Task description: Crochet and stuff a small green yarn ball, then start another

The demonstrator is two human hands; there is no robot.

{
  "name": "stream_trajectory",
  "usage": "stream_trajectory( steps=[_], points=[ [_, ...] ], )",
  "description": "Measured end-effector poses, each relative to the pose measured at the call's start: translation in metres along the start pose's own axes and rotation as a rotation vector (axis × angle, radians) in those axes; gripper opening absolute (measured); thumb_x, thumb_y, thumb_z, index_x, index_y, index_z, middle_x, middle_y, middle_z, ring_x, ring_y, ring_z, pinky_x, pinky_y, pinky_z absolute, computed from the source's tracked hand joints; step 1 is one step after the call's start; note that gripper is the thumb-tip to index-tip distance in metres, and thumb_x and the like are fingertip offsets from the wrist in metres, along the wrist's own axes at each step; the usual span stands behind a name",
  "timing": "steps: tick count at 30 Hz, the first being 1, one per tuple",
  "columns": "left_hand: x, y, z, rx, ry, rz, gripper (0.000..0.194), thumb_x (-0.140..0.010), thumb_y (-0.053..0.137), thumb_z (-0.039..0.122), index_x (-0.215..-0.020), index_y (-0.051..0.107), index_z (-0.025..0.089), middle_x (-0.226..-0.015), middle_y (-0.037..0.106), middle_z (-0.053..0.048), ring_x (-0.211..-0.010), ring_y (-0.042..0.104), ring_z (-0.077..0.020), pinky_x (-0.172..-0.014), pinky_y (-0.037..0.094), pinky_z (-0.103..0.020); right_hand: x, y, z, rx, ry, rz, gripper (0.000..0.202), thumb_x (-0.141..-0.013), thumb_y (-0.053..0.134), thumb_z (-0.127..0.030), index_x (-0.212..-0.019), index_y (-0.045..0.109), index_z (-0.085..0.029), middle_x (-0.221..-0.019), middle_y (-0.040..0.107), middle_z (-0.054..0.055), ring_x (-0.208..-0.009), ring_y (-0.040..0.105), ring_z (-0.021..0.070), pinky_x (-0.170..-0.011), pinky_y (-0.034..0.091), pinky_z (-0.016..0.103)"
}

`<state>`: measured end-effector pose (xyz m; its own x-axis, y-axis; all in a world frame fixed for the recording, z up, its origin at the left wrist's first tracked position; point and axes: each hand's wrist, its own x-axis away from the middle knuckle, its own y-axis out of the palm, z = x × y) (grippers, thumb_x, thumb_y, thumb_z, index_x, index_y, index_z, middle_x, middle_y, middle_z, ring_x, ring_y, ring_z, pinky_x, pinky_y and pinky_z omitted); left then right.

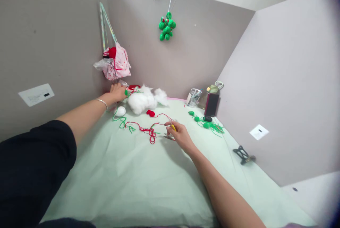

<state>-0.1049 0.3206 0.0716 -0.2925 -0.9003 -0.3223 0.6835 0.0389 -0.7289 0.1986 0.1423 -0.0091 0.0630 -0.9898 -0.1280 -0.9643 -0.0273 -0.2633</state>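
My left hand [117,92] reaches to the far left corner of the table, beside white stuffing [140,101]; a bit of green yarn shows at its fingers, and what they hold is too small to tell. Over the middle of the table, my right hand [177,132] is closed on a thin tool with a yellow handle [173,127]. Red yarn [152,132] runs from near its fingertips to a loose tangle and to a small red crocheted piece [150,113]. A pointed metal blade [169,137] shows just under this hand.
A white ball [120,111] lies near green strands. Green crocheted pieces [205,125], a clear cup [193,97], a bottle [212,100] and a black stand [243,155] are on the right. A pink bag [117,61] and green bobbles [167,29] hang from the partitions.
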Motion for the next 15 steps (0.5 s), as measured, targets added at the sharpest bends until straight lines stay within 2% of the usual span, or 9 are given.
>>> stream_trajectory(
  steps=[1,3,5,7,10,12,14,15],
  points=[
    [0.001,-0.006,0.007,-0.006,-0.038,0.052,0.038,-0.097,0.064,0.036,-0.131,0.061,0.017,-0.133,0.063,-0.012,-0.114,0.065,-0.0259,-0.096,0.057,-0.048,0.0,-0.002,-0.001,-0.019,0.004,0.014,0.03,-0.08,0.065,-0.042,-0.097,0.069,-0.019,-0.066,0.06,-0.003,-0.057,0.047,0.0122,-0.053,0.034,0.025],
    [0.005,-0.014,0.024,0.005,-0.085,0.131,0.044,-0.094,0.066,0.03,-0.134,0.056,0.014,-0.138,0.058,-0.015,-0.121,0.06,-0.0297,-0.101,0.051,-0.048,0.0,-0.005,-0.004,-0.068,0.014,0.031,0.034,-0.08,0.066,-0.046,-0.099,0.068,-0.018,-0.066,0.058,-0.003,-0.052,0.037,0.0095,-0.049,0.028,0.025],
    [0.019,-0.013,0.049,0.045,-0.062,0.137,0.051,-0.09,0.064,0.023,-0.138,0.05,0.012,-0.141,0.056,-0.017,-0.126,0.055,-0.0305,-0.105,0.046,-0.044,0.002,-0.007,-0.01,-0.127,0.024,0.031,0.04,-0.081,0.065,-0.05,-0.104,0.066,-0.018,-0.07,0.058,-0.004,-0.048,0.028,0.0073,-0.046,0.022,0.025],
    [0.045,-0.001,0.077,0.115,0.033,0.037,0.055,-0.088,0.064,0.027,-0.139,0.048,0.016,-0.14,0.058,-0.013,-0.121,0.059,-0.026,-0.1,0.048,-0.037,0.006,-0.005,-0.017,-0.175,0.03,0.013,0.047,-0.084,0.063,-0.055,-0.115,0.063,-0.019,-0.075,0.059,-0.003,-0.047,0.022,0.0063,-0.046,0.017,0.025],
    [0.091,0.031,0.109,0.192,0.166,-0.176,0.057,-0.08,0.072,0.036,-0.132,0.056,0.021,-0.132,0.064,-0.008,-0.107,0.064,-0.0225,-0.094,0.05,-0.033,0.014,0.005,-0.027,-0.254,0.021,-0.1,0.052,-0.089,0.058,-0.061,-0.124,0.058,-0.023,-0.082,0.063,-0.002,-0.047,0.019,0.0058,-0.046,0.014,0.025],
    [0.112,0.05,0.116,0.204,0.217,-0.311,0.049,-0.078,0.072,0.036,-0.124,0.062,0.024,-0.12,0.069,-0.005,-0.1,0.065,-0.0212,-0.087,0.051,-0.03,0.018,0.014,-0.028,-0.252,0.013,-0.196,0.048,-0.09,0.056,-0.063,-0.115,0.061,-0.022,-0.078,0.063,-0.001,-0.046,0.021,0.0058,-0.047,0.016,0.025],
    [0.119,0.06,0.109,0.179,0.229,-0.434,0.031,-0.078,0.071,0.037,-0.106,0.069,0.024,-0.104,0.071,-0.003,-0.087,0.066,-0.0201,-0.074,0.05,-0.028,0.02,0.021,-0.026,-0.136,0.002,-0.218,0.046,-0.09,0.058,-0.063,-0.109,0.063,-0.021,-0.073,0.064,0.0,-0.047,0.029,0.0077,-0.048,0.022,0.026],
    [0.117,0.061,0.102,0.158,0.222,-0.474,0.028,-0.075,0.073,0.036,-0.099,0.07,0.024,-0.098,0.071,-0.003,-0.083,0.065,-0.0201,-0.071,0.049,-0.028,0.02,0.022,-0.025,-0.048,-0.009,-0.201,0.046,-0.09,0.059,-0.061,-0.111,0.063,-0.021,-0.073,0.066,0.001,-0.05,0.037,0.0099,-0.049,0.027,0.026]
  ],
)
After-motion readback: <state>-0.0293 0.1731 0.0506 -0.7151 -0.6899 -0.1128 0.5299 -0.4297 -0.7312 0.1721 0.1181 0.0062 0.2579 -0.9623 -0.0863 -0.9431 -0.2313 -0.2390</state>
